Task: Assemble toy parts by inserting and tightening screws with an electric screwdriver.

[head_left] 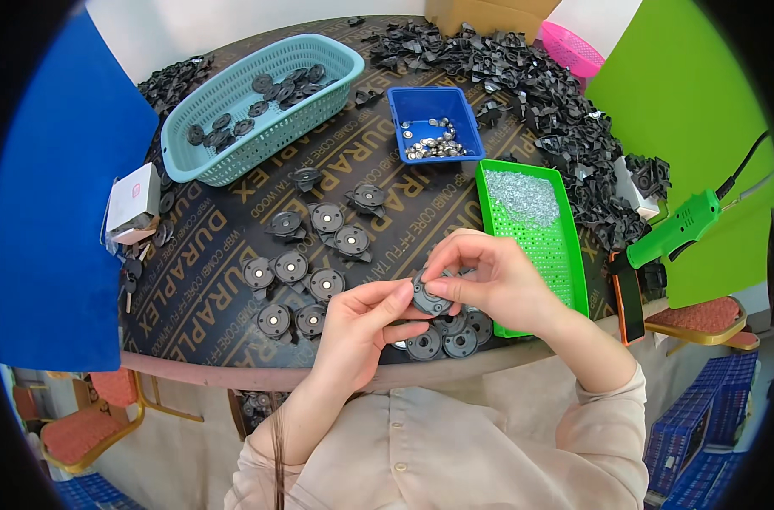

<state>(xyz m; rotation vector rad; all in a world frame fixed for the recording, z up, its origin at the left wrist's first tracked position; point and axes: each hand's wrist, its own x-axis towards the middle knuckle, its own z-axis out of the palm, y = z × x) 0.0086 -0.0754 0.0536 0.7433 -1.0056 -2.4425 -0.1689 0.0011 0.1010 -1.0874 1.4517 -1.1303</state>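
Note:
My left hand [357, 327] grips a round black plastic part [424, 301] near the table's front edge, thumb on top and fingers beneath. My right hand [502, 280] closes on the same part from the right, thumb and fingertips pressed together at its face. Whether a smaller piece sits between those fingertips is hidden. Just below both hands lie several round black discs [460, 342] with open centres. To the left, several similar black parts [326, 284] with pale metal centres rest face up on the table.
A teal basket [272, 136] holds black discs. Small metal pieces fill part of a blue bin [392, 127]; a green tray [578, 280] carries small shiny pieces. Black parts [566, 127] are heaped behind. A green power screwdriver [676, 228] hangs at right above an orange-edged phone [628, 297].

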